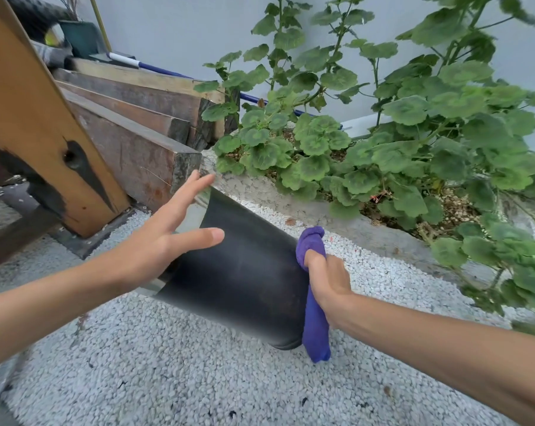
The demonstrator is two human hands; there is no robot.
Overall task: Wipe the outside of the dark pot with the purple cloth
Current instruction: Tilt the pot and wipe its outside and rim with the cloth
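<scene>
We are crouched over white gravel (174, 373) outdoors, stacked timber (128, 115) far left and a leafy planter bed (367, 155) far right against a pale wall. Our right hand (329, 284) has its fingers curled tight around the purple cloth (314, 321), pressed to the base end of the dark pot (244, 265). Our left hand (155, 238), fingers spread, steadies the rim end of the tilted pot. We judge wiping is under way; next we should rotate it to reach the unwiped side.
</scene>
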